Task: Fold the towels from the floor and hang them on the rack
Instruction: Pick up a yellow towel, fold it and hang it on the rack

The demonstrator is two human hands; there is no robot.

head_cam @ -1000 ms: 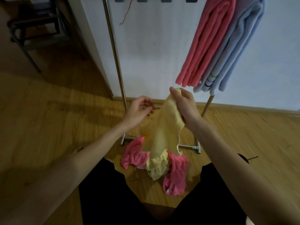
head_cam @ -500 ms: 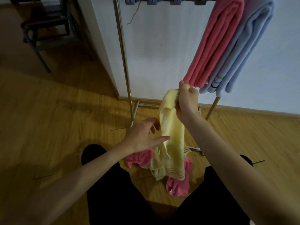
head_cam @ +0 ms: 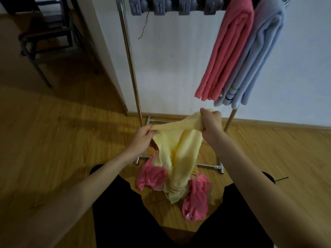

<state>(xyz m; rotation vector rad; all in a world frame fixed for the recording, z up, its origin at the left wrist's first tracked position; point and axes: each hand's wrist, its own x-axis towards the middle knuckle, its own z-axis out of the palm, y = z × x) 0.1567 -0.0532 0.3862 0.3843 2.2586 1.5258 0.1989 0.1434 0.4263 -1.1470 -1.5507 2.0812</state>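
Observation:
A pale yellow towel (head_cam: 179, 154) hangs between my hands, its top edge stretched across. My right hand (head_cam: 210, 120) grips one upper corner near the rack's right leg. My left hand (head_cam: 143, 138) pinches the top edge farther left and lower. The towel's lower end droops onto a crumpled pink towel (head_cam: 194, 199) that lies on the wooden floor between my knees. On the metal rack (head_cam: 131, 65), a folded pink towel (head_cam: 227, 49) and a folded light blue towel (head_cam: 254, 58) hang side by side at the upper right.
The rack's base bar (head_cam: 207, 165) runs along the floor behind the pile. Grey clips (head_cam: 172, 5) line the rack's top rail. A white wall stands behind it. A dark chair (head_cam: 50, 36) stands at the back left. My black-clad legs frame the pile.
My left hand has moved up and left, taking hold of the yellow towel's top edge and pulling it away from my right hand. The towel now spreads wider between both hands.

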